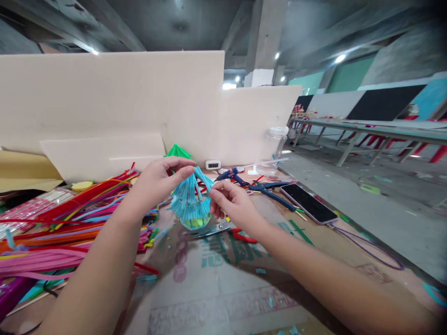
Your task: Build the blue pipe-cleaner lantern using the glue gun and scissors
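A small light-blue model (190, 202), shaped like a tiered tower and built from thin fuzzy strips, stands over the work surface in front of me. My left hand (165, 177) is at its top, thumb and forefinger closed on the peak. At the model's right side, the fingers of my right hand (232, 202) are pinched together against a sloping blue strip. A yellow-green patch shows at the model's base. Just below lie scissors with metal blades (213, 229) and red handles (243, 236), partly under my right hand. Behind my left hand a green peaked piece (178, 151) shows.
Bundles of colourful pipe cleaners (87, 223) cover the left. Behind my right hand lie a blue glue gun (232, 175), blue-handled pliers (279, 197) and a phone (309, 203) with a cord. A small digital clock (213, 165) and clear jar (273, 146) stand before a pale board (139, 97).
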### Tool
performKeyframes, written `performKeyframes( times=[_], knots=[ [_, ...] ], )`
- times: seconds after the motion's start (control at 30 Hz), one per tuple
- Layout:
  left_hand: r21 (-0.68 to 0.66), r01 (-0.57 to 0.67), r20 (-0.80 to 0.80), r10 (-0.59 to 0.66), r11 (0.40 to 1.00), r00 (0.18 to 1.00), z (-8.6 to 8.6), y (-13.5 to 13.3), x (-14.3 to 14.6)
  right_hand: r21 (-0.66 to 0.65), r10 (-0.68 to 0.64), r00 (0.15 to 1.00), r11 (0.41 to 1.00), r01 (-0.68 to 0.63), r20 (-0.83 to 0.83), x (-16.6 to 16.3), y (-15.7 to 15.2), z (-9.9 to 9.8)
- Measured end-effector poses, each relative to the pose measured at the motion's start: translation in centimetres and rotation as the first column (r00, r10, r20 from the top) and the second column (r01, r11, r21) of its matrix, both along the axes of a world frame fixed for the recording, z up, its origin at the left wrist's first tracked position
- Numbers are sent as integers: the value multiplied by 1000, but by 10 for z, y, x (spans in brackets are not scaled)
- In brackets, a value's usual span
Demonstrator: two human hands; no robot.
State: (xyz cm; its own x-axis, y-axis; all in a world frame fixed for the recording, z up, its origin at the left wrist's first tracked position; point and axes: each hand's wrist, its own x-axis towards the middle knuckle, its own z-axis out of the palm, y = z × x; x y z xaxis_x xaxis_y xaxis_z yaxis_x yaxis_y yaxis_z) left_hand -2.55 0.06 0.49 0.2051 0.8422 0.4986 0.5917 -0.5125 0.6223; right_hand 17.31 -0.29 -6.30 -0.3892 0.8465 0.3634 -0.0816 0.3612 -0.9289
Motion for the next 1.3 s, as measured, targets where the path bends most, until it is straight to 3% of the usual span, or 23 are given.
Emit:
performKeyframes(
  times=[0.1, 0.2, 0.43, 0.53, 0.63, 0.73, 0.83, 0.9, 0.97, 1.07, 1.13, 1.2, 1.3],
  knots=[
    [-146, 117, 46, -111, 982, 993, 1, -2, 0, 15, 16, 1000, 1000, -16, 12, 0, -3, 1],
    [-229, 141, 2, -144, 963, 990, 1, -3, 1, -12, 40, 996, 999, -40, 75, -2, -3, -1],
    [-170, 164, -90, -181, 972, 979, 1, -5, 4, -13, 53, 982, 999, -52, 183, -3, -2, -4],
    [-107, 66, -61, -73, 992, 995, 1, -2, 4, 82, -20, 991, 997, 9, 130, 1, 0, 2],
    [75, -131, -189, 144, 988, 971, 1, -4, 8, 180, -159, 984, 973, 142, 83, 7, 7, 6],
    [242, -201, -409, 288, 949, 866, -4, -11, 19, 209, -239, 968, 953, 218, 81, 11, 17, 4],
    [368, -228, -578, 414, 901, 703, -14, -17, 32, 215, -215, 970, 958, 188, 112, 10, 22, -2],
    [394, -243, -618, 451, 887, 644, -19, -18, 39, 230, -205, 967, 959, 167, 149, 9, 23, -5],
    [318, -217, -628, 376, 923, 681, -21, -15, 42, 252, -216, 959, 953, 166, 186, 8, 22, -6],
    [35, -19, -496, 33, 999, 868, -14, -11, 36, 286, -234, 949, 944, 168, 214, 9, 22, -6],
    [-77, 122, -277, -139, 989, 951, -5, -10, 27, 287, -230, 951, 944, 166, 208, 9, 23, -5],
    [-38, 153, -54, -155, 988, 987, 4, -12, 14, 277, -220, 958, 947, 164, 186, 10, 24, -5],
    [35, -26, 155, 20, 999, 988, 15, -14, -7, 289, -257, 954, 935, 206, 153, 9, 23, -3]
  ],
)
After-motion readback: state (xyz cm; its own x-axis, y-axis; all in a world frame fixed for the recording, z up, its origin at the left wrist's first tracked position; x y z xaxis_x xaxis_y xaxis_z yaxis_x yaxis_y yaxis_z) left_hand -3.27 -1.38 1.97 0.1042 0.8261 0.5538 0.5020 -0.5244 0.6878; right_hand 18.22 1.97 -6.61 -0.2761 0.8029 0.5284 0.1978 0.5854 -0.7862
